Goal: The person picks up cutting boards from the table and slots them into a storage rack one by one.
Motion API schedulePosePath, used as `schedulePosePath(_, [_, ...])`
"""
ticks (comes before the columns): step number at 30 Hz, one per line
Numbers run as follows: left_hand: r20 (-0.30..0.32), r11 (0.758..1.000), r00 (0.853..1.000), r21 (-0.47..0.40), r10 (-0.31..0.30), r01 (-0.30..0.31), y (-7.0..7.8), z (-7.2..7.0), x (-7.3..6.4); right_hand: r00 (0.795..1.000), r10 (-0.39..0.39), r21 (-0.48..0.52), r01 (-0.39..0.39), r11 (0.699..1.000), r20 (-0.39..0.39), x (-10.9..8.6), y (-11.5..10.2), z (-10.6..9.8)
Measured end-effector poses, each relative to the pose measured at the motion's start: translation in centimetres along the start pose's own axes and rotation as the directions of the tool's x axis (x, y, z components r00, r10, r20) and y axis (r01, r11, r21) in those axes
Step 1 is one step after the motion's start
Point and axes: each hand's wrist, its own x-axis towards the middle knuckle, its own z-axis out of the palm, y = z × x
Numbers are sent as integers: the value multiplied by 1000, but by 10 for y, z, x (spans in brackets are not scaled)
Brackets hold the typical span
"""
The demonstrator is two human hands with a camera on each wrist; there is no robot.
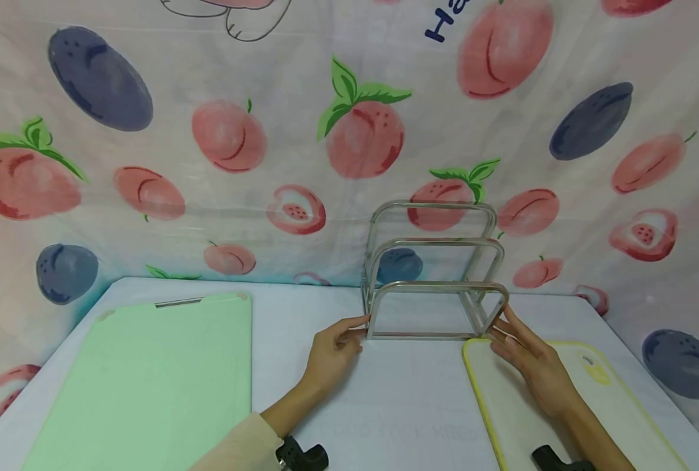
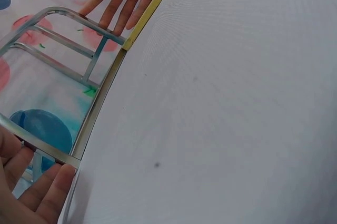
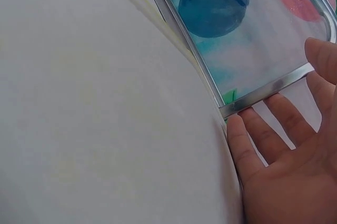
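A silver metal rack [image 1: 437,288] with several upright loops stands on the white table. My left hand [image 1: 334,353] is at its lower left corner, fingertips touching the side rail. In the left wrist view, the left fingers [image 2: 48,192] are slightly bent against that rail. On the opposite side, my right hand [image 1: 534,369] touches the rack's lower right corner. The right fingers [image 3: 284,124] are spread and fairly straight, with their tips at the rail, and the thumb lies near the rail's upper part. Beneath the right hand lies a white cutting board with a yellow rim [image 1: 483,409].
A light green cutting board [image 1: 167,373] with a slot near its far edge lies on the left of the table [image 1: 384,405]. Behind the table hangs a fruit-print cloth [image 1: 290,118], which the rack stands close to.
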Motion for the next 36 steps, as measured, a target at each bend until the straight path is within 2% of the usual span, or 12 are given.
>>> schedulePosePath(9, [-23,1000,999,-1,30,-30,-2,0,1,1000,-19,12,18,1000,22,0,-1,2])
schedulePosePath(15, [-38,999,999,11,39,-39,-1,0,1,1000,4,-36,-3,999,24,0,1,0])
schedulePosePath(23, [-51,999,998,17,31,-30,0,0,1,999,22,-54,-21,998,23,1,0,0])
schedulePosePath(30, [-62,1000,998,13,17,-16,0,0,1,999,-14,-20,15,1000,50,1,0,0])
schedulePosePath(36, [-65,1000,998,15,18,-17,0,0,2,998,-16,-13,16,1000,53,1,1,0])
